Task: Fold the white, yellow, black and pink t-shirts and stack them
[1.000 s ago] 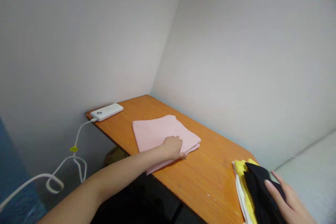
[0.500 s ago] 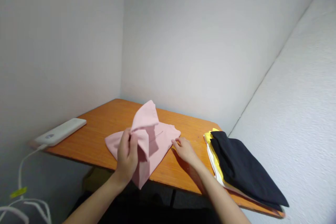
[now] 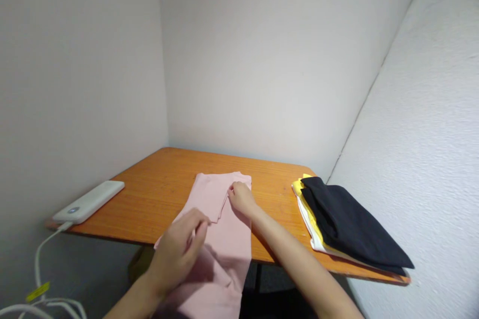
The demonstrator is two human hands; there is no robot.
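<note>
A pink garment (image 3: 232, 232) lies lengthwise on the wooden table, its lower end hanging over the front edge towards me. One flap with a stitched hem, which looks like a sleeve, is folded over on top of it. My right hand (image 3: 241, 199) is closed at the upper part of this flap, pinching its edge. My left hand (image 3: 179, 249) is nearer to me, with its thumb and fingers closed on the flap's lower corner. The cloth under my left hand is partly hidden and bunches in soft folds.
On the table's right side (image 3: 277, 199) lies a stack of folded cloth, with a black garment (image 3: 355, 224) on top and a yellow one (image 3: 310, 214) and white cloth under it. A white power bank (image 3: 90, 202) with a cable is at the left edge. Walls stand close around.
The pink garment, earlier bunched and lifted in my left hand, is now spread out and drawn over the front edge. My left hand has come lower; my right hand has moved left onto the cloth.
</note>
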